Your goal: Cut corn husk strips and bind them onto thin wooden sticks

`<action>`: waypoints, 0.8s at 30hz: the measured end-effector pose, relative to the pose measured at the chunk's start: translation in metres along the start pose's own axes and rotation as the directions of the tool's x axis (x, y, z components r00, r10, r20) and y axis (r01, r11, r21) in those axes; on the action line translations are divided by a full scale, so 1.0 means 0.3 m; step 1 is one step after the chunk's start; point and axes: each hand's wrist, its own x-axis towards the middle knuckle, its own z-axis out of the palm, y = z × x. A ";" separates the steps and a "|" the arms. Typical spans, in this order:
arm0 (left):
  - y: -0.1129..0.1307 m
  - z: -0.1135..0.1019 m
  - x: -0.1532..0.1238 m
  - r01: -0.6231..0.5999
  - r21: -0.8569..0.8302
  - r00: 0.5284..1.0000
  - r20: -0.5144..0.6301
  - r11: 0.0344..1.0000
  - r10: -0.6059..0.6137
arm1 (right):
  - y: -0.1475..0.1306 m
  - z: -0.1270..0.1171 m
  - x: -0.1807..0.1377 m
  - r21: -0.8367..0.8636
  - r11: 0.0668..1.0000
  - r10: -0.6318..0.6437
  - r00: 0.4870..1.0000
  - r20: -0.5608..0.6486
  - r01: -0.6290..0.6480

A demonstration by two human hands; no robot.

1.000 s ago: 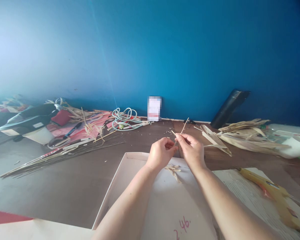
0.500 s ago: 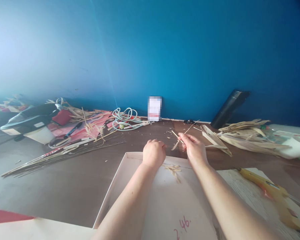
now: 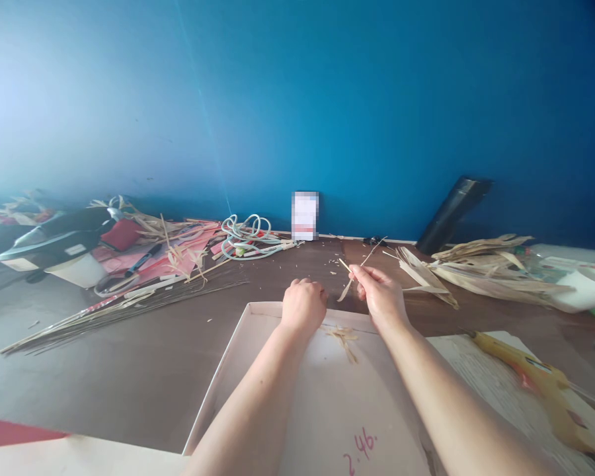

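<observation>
My right hand [image 3: 381,295] is closed in a pinch on a thin dried straw strip [image 3: 348,285] above the brown table's middle. A second thin stalk [image 3: 374,248] sticks up and away from the same fingers. My left hand [image 3: 304,305] is curled into a loose fist just left of it, over the far edge of a shallow white cardboard lid [image 3: 258,350]; whether it holds anything is hidden. A small tuft of straw scraps [image 3: 344,338] lies inside the lid below both hands.
Dried husk leaves [image 3: 480,268] pile at the right. A yellow glue gun [image 3: 535,387] lies on paper at the near right. Long thin sticks [image 3: 123,307], a marker [image 3: 143,259], red paper and a coiled pale cord [image 3: 248,239] lie left. A black tube [image 3: 451,213] leans on the blue wall.
My hands have parted. The left hand has let go of the strip and drawn left into a fist, while the right hand keeps the strip, now tilted lower.
</observation>
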 end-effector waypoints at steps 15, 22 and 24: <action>0.056 -0.009 -0.004 0.026 -0.507 0.997 -0.052 0.862 -0.061 | -0.014 0.003 -0.022 -0.087 0.995 -0.041 0.999 0.036 0.044; 0.053 -0.005 -0.006 -0.005 -0.435 0.996 -0.079 0.900 -0.032 | -0.031 0.010 -0.030 -0.044 0.999 0.005 1.000 0.016 -0.004; 0.051 -0.007 -0.006 -0.001 -0.463 0.997 -0.065 0.886 -0.033 | -0.029 0.012 -0.027 -0.008 1.000 0.024 1.000 0.015 -0.024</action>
